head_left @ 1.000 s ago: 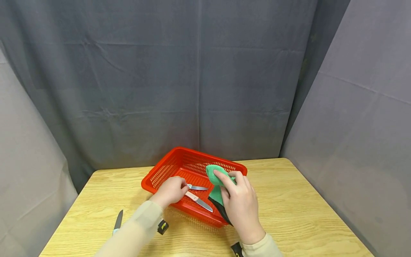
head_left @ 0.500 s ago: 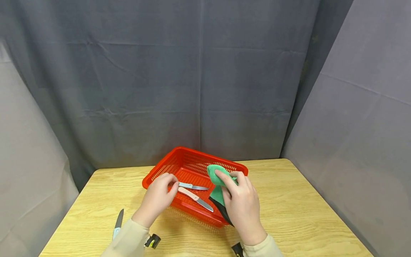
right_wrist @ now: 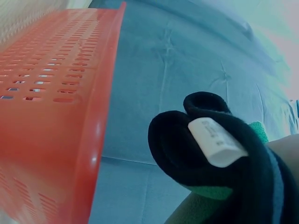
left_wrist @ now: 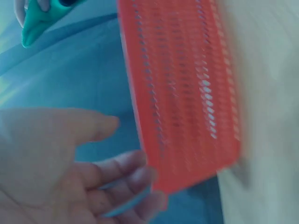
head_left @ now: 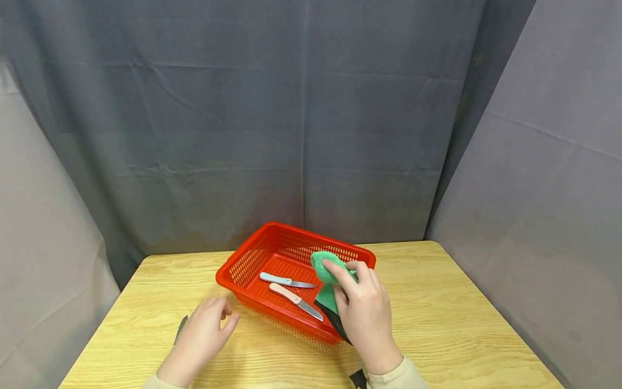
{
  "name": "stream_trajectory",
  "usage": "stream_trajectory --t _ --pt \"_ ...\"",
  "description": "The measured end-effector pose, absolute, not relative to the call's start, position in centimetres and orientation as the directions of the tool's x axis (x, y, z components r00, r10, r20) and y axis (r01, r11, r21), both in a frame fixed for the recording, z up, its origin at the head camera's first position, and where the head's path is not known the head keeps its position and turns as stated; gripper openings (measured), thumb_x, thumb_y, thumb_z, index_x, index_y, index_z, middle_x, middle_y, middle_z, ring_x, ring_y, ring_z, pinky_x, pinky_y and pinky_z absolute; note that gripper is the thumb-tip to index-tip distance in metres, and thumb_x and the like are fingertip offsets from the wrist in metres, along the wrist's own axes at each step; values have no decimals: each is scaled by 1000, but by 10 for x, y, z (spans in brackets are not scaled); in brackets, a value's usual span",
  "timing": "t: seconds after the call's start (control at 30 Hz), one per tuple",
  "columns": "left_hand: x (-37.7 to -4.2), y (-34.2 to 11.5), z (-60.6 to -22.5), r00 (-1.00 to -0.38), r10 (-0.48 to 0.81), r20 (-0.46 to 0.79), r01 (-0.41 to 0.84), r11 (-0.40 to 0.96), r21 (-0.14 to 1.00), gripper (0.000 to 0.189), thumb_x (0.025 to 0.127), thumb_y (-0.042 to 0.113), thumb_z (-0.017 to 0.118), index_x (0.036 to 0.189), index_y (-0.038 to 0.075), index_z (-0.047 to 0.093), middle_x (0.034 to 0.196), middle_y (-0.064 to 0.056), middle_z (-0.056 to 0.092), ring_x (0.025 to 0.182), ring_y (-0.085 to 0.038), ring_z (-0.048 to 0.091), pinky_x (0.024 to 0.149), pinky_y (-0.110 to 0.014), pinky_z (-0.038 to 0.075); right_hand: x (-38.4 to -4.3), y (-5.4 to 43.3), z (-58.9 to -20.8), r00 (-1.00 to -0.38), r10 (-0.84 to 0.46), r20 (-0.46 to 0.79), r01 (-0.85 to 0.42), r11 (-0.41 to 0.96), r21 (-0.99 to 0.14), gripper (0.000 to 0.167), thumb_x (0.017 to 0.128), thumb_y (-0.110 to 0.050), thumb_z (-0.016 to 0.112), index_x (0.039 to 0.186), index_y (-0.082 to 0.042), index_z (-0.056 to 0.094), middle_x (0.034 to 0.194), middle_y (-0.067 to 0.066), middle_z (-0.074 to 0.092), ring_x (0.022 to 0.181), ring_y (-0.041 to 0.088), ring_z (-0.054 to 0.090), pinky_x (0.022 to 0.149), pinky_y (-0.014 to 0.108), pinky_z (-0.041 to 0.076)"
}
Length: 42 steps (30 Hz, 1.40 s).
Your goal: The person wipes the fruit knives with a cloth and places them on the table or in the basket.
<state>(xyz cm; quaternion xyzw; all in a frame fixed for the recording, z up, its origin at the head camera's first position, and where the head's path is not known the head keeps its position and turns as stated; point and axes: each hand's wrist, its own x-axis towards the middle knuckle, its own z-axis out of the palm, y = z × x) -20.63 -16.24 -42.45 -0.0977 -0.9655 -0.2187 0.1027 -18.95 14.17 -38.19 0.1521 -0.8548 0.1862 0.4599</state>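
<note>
My left hand holds nothing and hovers left of the red basket, thumb held apart from loosely bent fingers. Beneath it a knife's dark blade pokes out on the table; its handle is hidden. My right hand pinches a green cloth over the basket's right end. In the right wrist view the black side of the cloth shows, with a white label. Inside the basket lie a knife with a pale blue handle and one with a pink handle, blades pointing right.
The basket stands on a light wooden table near its back edge. Behind it hangs a dark grey curtain, with paler cloth walls on both sides. A black strap shows by the right sleeve.
My left hand has drawn back from the basket to the left and toward me, uncovering both knife handles; it now covers part of the table knife. My right hand stays with the cloth.
</note>
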Motion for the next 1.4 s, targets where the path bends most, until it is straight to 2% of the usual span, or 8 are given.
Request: stream_trajectory --t 0.13,0.27,0.37,0.53,0.67,0.97,1.2,1.4 --pt "-202 -184 -442 -990 86 109 118 935 334 29 93 30 75 89 5 60 83 -5 57 73 -22 55 61 -40 48 -190 141 -383 -530 -93 843 -433 884 -175 57 76 4 82 123 -29 75 102 8 64 75 22 58 63 33 49" --pt "-201 -204 -453 -1000 -9 -29 -17 957 288 52 95 40 70 106 -11 62 94 -20 66 81 -39 67 63 -52 54 -190 140 -384 -527 -89 845 -434 883 -178 58 76 4 83 122 -29 75 102 7 65 75 22 58 63 32 49" --pt "-201 -220 -459 -990 -70 -119 -101 954 284 64 96 45 67 116 -16 61 99 -24 70 86 -43 70 64 -55 55 -190 140 -384 -527 -89 845 -434 884 -177 58 75 4 83 122 -30 75 102 7 65 75 21 57 62 32 48" --pt "-200 -237 -468 -970 -102 -219 -164 943 289 59 95 49 69 101 -10 65 82 -11 69 74 -30 69 61 -48 55 -192 140 -385 -527 -94 845 -437 882 -175 58 76 3 84 123 -30 75 102 7 65 75 21 57 62 32 48" --pt "-197 -242 -472 -955 -105 -276 -183 944 275 60 93 52 69 96 -8 66 76 -6 65 68 -21 63 60 -42 53 -192 141 -386 -527 -93 844 -438 881 -177 58 76 3 84 122 -30 75 102 7 65 75 21 57 63 33 48" --pt "-195 -245 -476 -928 -125 -350 -220 944 246 53 93 40 73 102 -11 65 80 -7 64 71 -22 60 65 -40 53 -192 141 -387 -533 -88 841 -434 882 -183 57 76 3 83 122 -30 75 100 6 65 75 21 57 63 33 48" --pt "-198 -252 -482 -928 -134 -349 -239 931 277 25 95 22 66 86 -1 68 74 -7 60 68 -22 57 64 -39 50 -192 141 -387 -538 -92 838 -434 882 -182 58 76 3 84 123 -30 75 100 6 65 75 20 57 63 32 49" --pt "-201 -260 -491 -928 -138 -346 -252 916 312 26 96 21 63 76 5 62 68 -6 55 61 -18 51 57 -30 42 -192 142 -387 -539 -89 838 -436 880 -187 58 76 3 84 122 -30 75 101 6 64 77 22 59 64 34 50"
